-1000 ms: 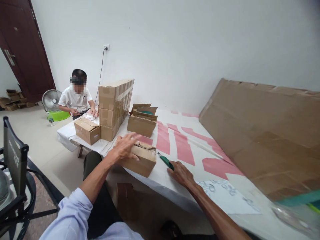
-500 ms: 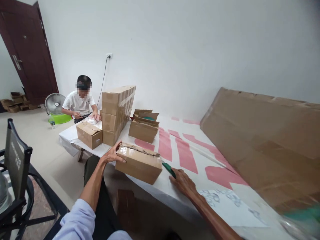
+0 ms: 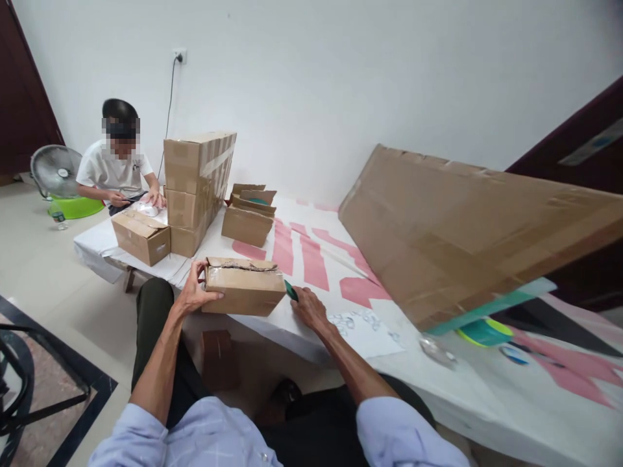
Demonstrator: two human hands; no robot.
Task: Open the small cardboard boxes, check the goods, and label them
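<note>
A taped cardboard box [image 3: 244,292] lies at the table's near edge, with a ragged, dark seam along its top. My left hand [image 3: 195,292] grips its left end, thumb on the front face and fingers around the back corner. My right hand [image 3: 310,307] is closed around a slim green tool [image 3: 291,290] that looks like a utility knife; its tip meets the right end of the box, and no blade can be made out. Behind the box stands a smaller open carton [image 3: 247,224] with raised flaps and something green inside.
Stacked taped boxes [image 3: 183,185] and a closed carton [image 3: 141,237] stand to the left. Beyond them a person [image 3: 119,162] in white handles a small white item. A large cardboard sheet [image 3: 467,227] leans at right, above a green-rimmed bowl [image 3: 487,332]. A printed paper [image 3: 365,331] lies nearby.
My view has swung right and down, showing the bowl and another dark door. The box sits more level, its front turned toward me. Both hands keep their holds, the green tool now against the box.
</note>
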